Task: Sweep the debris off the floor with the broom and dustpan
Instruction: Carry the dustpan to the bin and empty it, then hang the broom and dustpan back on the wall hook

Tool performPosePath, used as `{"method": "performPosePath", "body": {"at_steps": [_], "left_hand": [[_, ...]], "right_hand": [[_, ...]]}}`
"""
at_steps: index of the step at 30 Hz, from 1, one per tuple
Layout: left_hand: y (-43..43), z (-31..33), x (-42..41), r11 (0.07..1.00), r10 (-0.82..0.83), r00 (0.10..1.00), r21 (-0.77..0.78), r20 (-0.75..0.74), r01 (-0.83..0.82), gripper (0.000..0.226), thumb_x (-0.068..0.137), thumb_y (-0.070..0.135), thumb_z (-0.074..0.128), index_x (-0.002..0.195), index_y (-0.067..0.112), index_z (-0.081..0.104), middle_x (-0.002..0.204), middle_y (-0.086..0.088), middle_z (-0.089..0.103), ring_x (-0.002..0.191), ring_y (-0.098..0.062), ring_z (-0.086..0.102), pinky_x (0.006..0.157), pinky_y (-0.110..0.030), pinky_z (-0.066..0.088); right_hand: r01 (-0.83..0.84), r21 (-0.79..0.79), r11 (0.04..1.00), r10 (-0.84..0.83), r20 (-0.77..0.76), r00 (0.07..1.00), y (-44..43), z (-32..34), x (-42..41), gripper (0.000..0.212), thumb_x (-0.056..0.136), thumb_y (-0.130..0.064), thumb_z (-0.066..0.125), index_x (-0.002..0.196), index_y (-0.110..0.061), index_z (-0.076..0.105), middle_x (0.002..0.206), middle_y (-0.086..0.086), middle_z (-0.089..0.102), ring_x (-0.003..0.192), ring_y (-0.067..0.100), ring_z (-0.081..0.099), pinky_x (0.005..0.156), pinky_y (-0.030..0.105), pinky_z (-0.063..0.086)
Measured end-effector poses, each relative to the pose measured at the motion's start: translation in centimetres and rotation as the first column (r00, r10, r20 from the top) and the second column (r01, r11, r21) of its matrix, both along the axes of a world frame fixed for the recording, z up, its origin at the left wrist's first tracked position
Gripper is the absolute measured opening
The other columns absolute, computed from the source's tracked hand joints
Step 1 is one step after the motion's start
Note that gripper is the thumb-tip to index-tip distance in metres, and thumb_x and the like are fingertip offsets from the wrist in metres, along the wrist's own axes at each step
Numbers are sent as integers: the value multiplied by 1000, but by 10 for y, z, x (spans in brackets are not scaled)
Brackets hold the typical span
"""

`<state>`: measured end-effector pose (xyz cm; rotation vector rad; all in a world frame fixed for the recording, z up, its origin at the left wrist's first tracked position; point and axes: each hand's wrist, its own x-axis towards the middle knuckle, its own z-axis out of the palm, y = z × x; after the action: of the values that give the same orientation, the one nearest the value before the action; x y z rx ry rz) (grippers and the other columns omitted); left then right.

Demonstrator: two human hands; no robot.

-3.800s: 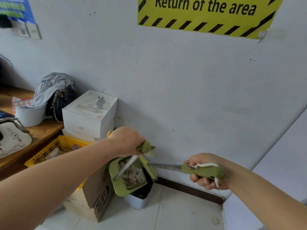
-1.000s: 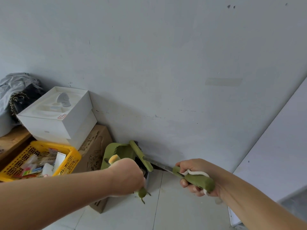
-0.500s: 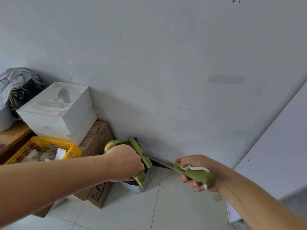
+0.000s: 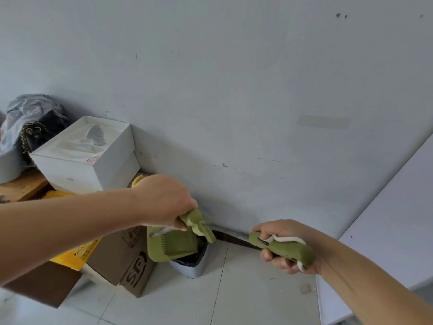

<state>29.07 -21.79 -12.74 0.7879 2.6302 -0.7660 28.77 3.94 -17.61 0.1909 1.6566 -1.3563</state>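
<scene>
Both grips closed: left hand point(image 4: 164, 199) on dustpan point(image 4: 174, 245) handle, pan tipped over bin point(image 4: 191, 266), centre-low; right hand point(image 4: 284, 246) on broom point(image 4: 283, 247) handle. Light, stiff plastic, prob. easy; hold by handles.

A storeroom or back-office corner. A scuffed, bare painted wall point(image 4: 234, 90) meets a pale tiled floor point(image 4: 246, 289). Just left of the left hand's fingers point(image 4: 180, 225), white boxes point(image 4: 82, 160) are stacked over a yellow crate point(image 4: 77, 254) and cardboard cartons point(image 4: 121, 261). Below those fingers stands a small lined waste bin point(image 4: 192, 266).
</scene>
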Motion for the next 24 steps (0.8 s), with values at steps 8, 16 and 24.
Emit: {"method": "performPosePath", "body": {"at_steps": [8,16,24], "left_hand": [[-18,58,12,944,224,968,271,-116,-186,37,81,66,59,83,30,60,65,9,54,63,-6,52,61,-32,50],[-34,77,37,813,357,931,519,-83,-265,36,74,67,66,79,32,60,64,12,56,62,-3,54,67,-35,56],[-20,68,41,731,334,942,638,-23,-243,40,73,65,69,74,27,56,65,10,55,59,-5,50,59,-27,47]], "right_hand": [[-194,-123,973,183,-96,978,-13,79,-5,41,92,-23,33,110,-8,67,55,11,49,29,15,38,33,10,23],[-274,-132,953,199,-409,890,-51,167,1,69,93,-60,17,88,-7,62,45,10,42,29,15,34,34,11,25],[-435,35,900,338,-687,644,-71,198,15,86,63,-78,52,107,-3,52,41,3,46,35,14,36,40,22,32]]}}
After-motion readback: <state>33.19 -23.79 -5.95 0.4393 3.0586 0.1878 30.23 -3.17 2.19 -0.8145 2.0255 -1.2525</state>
